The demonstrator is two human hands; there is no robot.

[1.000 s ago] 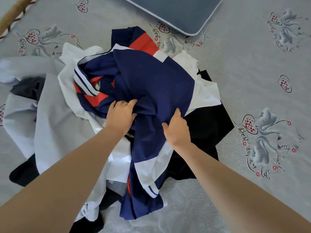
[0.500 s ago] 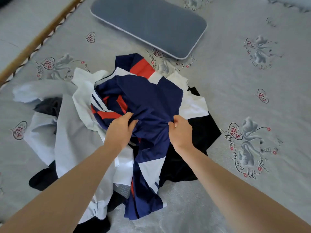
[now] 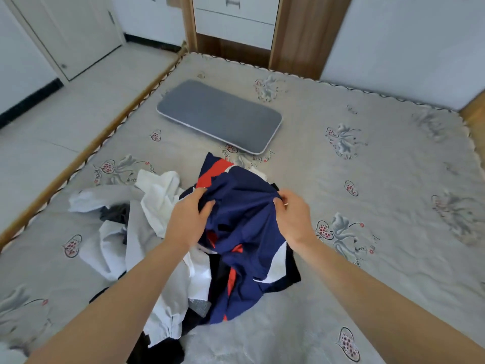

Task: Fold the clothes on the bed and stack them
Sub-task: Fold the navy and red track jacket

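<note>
The bed [image 3: 367, 298] fills most of the view, covered by a grey sheet printed with swans and red-dotted hearts, its braided edge running along a wooden frame [image 3: 86, 156] on the left side. Beyond the bed stand a wooden cabinet [image 3: 294, 32] with white drawers, white walls and a pale tiled floor [image 3: 65, 111]. A flat grey-blue cushion [image 3: 220, 115] with rounded corners lies on the sheet toward the far side, well apart from the hands. Nearer the camera sits the heap of clothes [image 3: 147, 232]: white and pale grey pieces spread to the left, with black cloth [image 3: 294, 274] showing under the right edge and at the near end. On top of the heap, partly lifted, is the navy garment [image 3: 244, 206] with red and white panels; its lower part hangs down crumpled onto the pile. The left hand [image 3: 187, 222] grasps a bunch of the navy cloth at its upper left, thumb and fingers curled round the fold. The right hand [image 3: 294, 219] pinches the cloth at its upper right edge between thumb and fingertips, the other fingers loosely bent. A small pale thing shows at the right fingertips, perhaps a tag, though it is too small to tell. Both bare forearms reach in from the lower corners.
</note>
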